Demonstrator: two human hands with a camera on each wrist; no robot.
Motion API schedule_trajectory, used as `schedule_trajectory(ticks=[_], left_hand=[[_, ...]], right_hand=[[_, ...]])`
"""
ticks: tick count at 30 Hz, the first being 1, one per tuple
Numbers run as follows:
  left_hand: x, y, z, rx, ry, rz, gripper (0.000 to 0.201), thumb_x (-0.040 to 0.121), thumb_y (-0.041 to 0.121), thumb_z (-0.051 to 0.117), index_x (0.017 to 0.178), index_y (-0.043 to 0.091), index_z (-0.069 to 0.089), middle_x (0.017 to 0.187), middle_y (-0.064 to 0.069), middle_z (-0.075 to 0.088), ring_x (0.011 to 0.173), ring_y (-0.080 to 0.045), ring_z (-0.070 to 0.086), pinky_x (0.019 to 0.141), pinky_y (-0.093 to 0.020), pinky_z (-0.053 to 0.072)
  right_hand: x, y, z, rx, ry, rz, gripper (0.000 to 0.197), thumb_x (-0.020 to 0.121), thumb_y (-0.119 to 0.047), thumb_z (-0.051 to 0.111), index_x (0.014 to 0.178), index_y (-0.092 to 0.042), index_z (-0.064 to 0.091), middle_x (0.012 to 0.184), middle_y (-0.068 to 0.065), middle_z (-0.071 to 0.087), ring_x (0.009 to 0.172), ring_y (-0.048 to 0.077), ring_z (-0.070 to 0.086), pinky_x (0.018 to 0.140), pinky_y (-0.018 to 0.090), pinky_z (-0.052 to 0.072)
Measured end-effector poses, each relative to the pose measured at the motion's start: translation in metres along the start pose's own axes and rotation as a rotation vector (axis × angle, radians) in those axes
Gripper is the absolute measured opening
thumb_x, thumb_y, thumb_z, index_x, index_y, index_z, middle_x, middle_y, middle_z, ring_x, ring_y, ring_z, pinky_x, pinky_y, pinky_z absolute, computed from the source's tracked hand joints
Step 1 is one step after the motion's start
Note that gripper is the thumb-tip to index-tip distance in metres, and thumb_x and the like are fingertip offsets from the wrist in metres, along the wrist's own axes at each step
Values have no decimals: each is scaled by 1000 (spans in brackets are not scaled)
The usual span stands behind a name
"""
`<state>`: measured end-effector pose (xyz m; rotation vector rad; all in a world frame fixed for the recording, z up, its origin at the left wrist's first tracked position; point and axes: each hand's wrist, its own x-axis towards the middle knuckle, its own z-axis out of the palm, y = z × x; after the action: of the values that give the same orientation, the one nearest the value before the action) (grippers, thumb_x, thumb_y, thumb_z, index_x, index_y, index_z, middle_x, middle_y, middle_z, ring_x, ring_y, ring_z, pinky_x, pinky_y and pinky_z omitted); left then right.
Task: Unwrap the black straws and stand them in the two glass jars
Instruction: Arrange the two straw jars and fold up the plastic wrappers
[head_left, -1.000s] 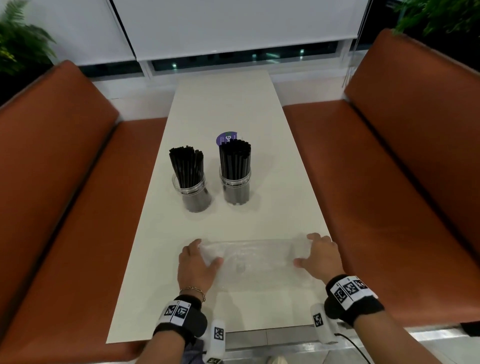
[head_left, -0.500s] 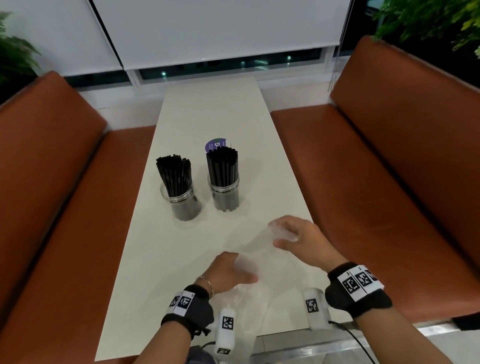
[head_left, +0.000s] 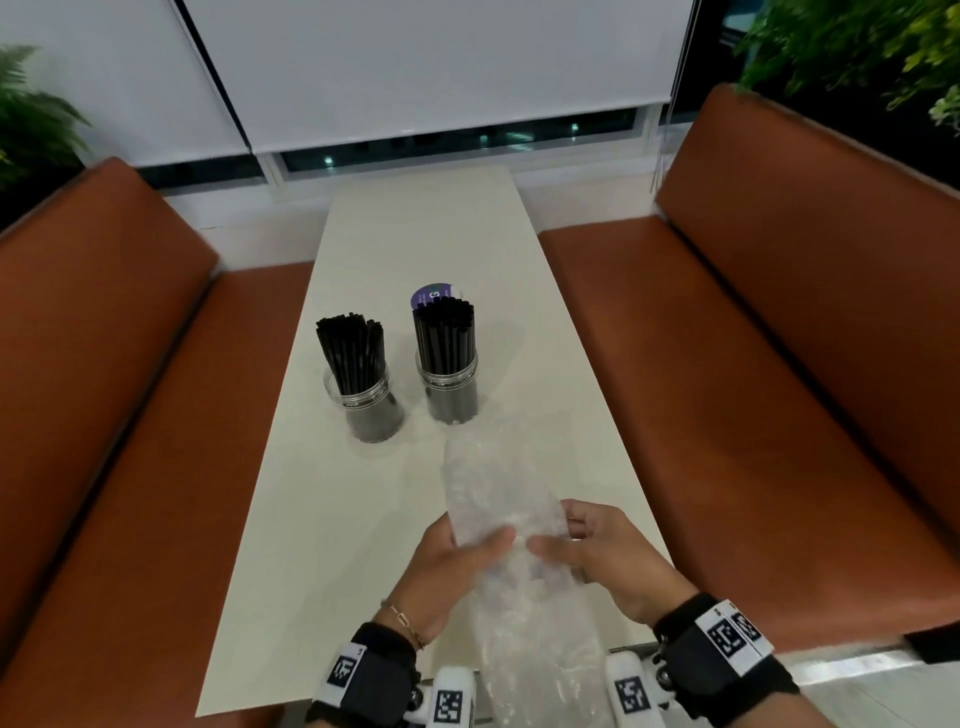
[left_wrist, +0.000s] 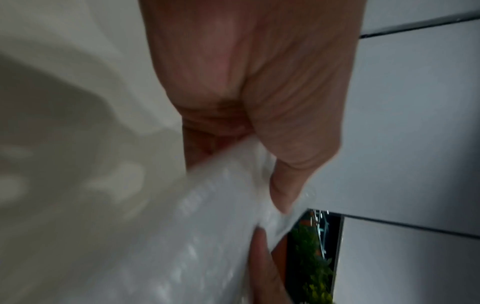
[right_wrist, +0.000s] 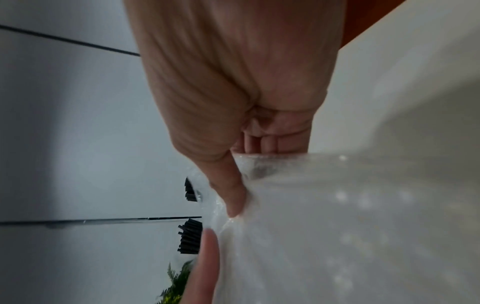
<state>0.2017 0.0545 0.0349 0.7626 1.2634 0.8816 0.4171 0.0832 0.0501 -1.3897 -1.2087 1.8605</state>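
Two glass jars stand mid-table, each packed with upright black straws: the left jar (head_left: 370, 405) and the right jar (head_left: 447, 387). Near the table's front edge both hands hold an empty clear plastic wrapper (head_left: 498, 499) lifted off the table, its long axis running away from me. My left hand (head_left: 457, 551) pinches it from the left, thumb on top. My right hand (head_left: 587, 545) pinches it from the right. In the left wrist view the thumb presses the wrapper (left_wrist: 221, 205). The right wrist view shows the wrapper (right_wrist: 337, 226) under the thumb, with straw tips (right_wrist: 191, 236) beyond.
The long white table (head_left: 415, 234) runs between two orange bench seats (head_left: 130, 415) (head_left: 753, 389). A round purple sticker (head_left: 434, 295) lies behind the right jar. Window blinds and plants are at the far end.
The wrapper lay flat crosswise under both hands a second ago. Both hands lifted it, turned it lengthwise and came together around its middle. The jars have not moved.
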Motion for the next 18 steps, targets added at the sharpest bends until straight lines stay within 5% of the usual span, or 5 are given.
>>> schedule_trajectory(ticks=[6, 8, 11, 14, 18], left_hand=[[-14, -11, -24, -19, -56, 90, 31, 86, -4, 78, 109, 16, 84, 108, -12, 85, 90, -37, 79, 66, -36, 58], [-21, -6, -24, -11, -62, 150, 47, 91, -22, 66, 82, 17, 90, 94, -5, 86, 88, -31, 79, 65, -30, 61], [-25, 0, -24, -86, -39, 183, 65, 89, -35, 43, 60, 10, 82, 112, -3, 84, 110, -36, 74, 70, -22, 58], [-23, 4, -25, -257, 9, 24, 22, 98, 3, 65, 108, 7, 84, 130, -15, 77, 114, -37, 68, 92, -40, 53], [-33, 2, -22, -280, -175, -178, 47, 105, 45, 61, 138, 12, 71, 138, -18, 73, 127, -39, 67, 113, -52, 50]], right_hand=[[-8, 0, 0, 100, -77, -55, 23, 94, 4, 73, 115, -5, 77, 112, 20, 80, 91, 42, 78, 55, 28, 59], [-8, 0, 0, 18, -94, -96, 36, 93, 19, 60, 98, -6, 85, 107, 15, 83, 90, 37, 79, 64, 34, 61], [-10, -6, 1, -50, -118, -178, 63, 79, 35, 37, 73, -6, 85, 123, 5, 80, 116, 27, 74, 95, 55, 60], [-8, -7, -1, -96, -107, -214, 63, 76, 36, 36, 69, -5, 84, 129, -1, 77, 123, 19, 70, 100, 65, 55], [-1, -1, -4, -149, -56, -281, 66, 76, 36, 38, 71, -10, 86, 130, -7, 75, 123, 17, 69, 98, 68, 54]])
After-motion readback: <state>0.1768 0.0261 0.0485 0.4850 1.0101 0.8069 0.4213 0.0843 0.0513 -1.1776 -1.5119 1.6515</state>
